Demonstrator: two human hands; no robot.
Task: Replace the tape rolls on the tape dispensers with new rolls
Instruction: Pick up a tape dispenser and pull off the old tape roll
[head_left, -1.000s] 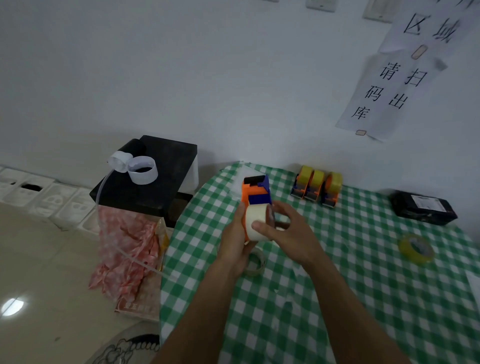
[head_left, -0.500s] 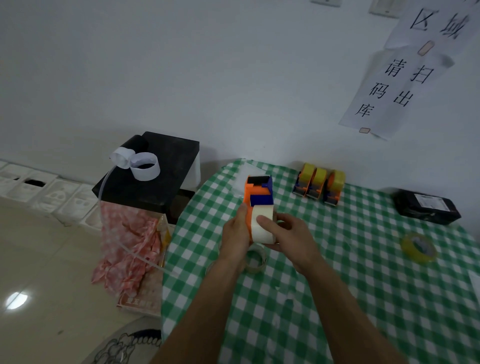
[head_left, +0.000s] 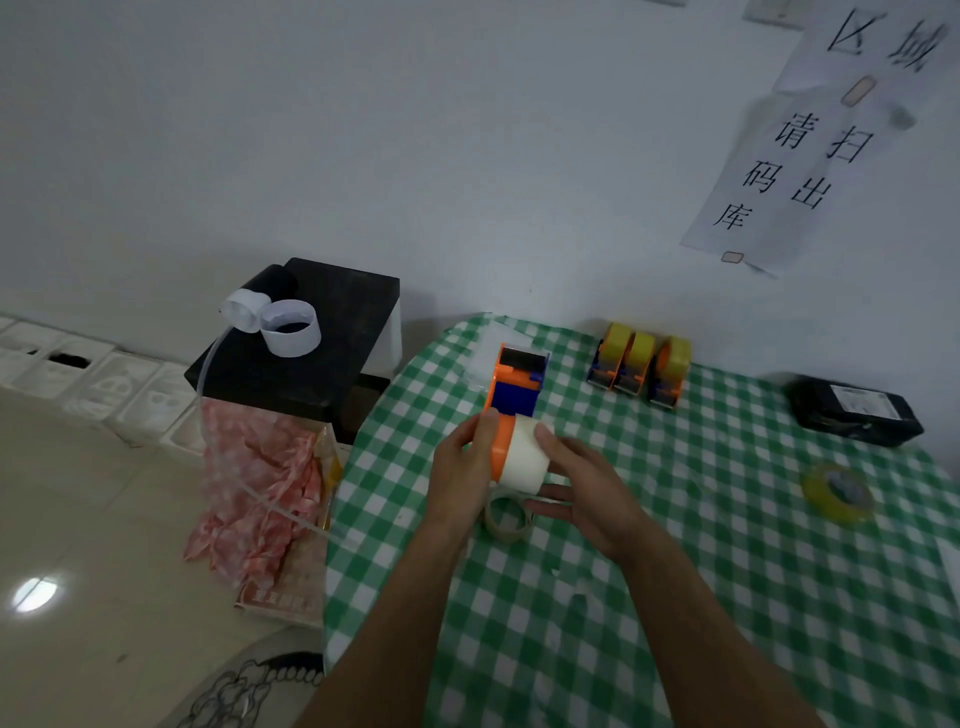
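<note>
- bare tablecloth (head_left: 545, 649), lower centre + lower right: room for a hand
- 3 dispensers (head_left: 639, 366) block back edge, upper centre-right
- black packet (head_left: 852, 410) + yellow roll (head_left: 836, 491) at right
- thin roll ring (head_left: 509, 522) mid-frame

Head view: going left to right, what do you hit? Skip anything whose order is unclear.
Black stand → left hand gripping the orange tape dispenser → right hand holding the white tape roll to it → three dispensers with yellow rolls → black parcel.
</note>
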